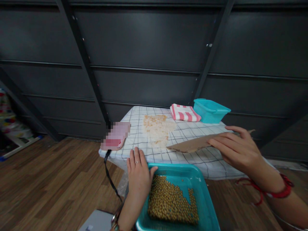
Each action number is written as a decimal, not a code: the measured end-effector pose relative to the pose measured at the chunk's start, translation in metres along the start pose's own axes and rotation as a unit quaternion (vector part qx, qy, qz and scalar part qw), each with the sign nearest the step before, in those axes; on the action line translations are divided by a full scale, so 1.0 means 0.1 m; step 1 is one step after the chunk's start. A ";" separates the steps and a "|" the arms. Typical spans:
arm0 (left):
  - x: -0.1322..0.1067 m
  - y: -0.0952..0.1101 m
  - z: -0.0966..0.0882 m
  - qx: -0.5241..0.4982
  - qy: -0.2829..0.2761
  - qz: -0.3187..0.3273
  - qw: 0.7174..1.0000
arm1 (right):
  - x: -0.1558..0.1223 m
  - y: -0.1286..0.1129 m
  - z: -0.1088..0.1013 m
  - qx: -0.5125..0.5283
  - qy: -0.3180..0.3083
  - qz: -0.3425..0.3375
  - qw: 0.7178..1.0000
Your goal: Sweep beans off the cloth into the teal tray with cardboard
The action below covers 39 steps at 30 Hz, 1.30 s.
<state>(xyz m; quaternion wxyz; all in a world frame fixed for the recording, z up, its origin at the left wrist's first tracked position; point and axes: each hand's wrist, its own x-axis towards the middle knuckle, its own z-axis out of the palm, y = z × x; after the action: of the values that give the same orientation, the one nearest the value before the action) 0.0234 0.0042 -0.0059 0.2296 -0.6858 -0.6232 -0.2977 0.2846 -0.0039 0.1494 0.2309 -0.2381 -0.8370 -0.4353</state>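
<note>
My right hand (237,147) grips a flat piece of brown cardboard (192,144), tilted low over the checked tablecloth (130,141). Left of the cardboard's tip lies a thin spread of pale grains with yellowish bits (158,128). My left hand (139,175) rests with its fingers stretched over the table's front edge, its thumb at the rim of a teal plastic bin (207,195). Many small round golden-brown pieces (168,200), like beans or beads, cover much of the bin's floor. What supports the bin is hidden.
A folded pink-and-white striped towel (184,113) and a small turquoise basket (210,110) stand at the back right. At the table's left edge lies a blurred pink phone-like object (116,136) beside a black cord (109,175). A dark panelled wall (149,41) rises behind.
</note>
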 end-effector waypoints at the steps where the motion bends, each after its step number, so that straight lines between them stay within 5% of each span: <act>1: 0.00 0.00 0.00 0.000 -0.002 0.000 1.000 | -0.01 0.00 0.00 0.002 0.000 0.002 1.000; 39: 0.01 0.00 0.03 0.007 -0.012 0.001 1.000 | -0.19 0.00 -0.13 -0.016 -0.048 0.036 0.998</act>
<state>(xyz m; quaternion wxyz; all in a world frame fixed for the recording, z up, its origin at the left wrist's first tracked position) 0.0238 0.0070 -0.0071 0.2272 -0.6881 -0.6274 -0.2852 0.3018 -0.0186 0.1451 0.2019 -0.2925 -0.8310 -0.4278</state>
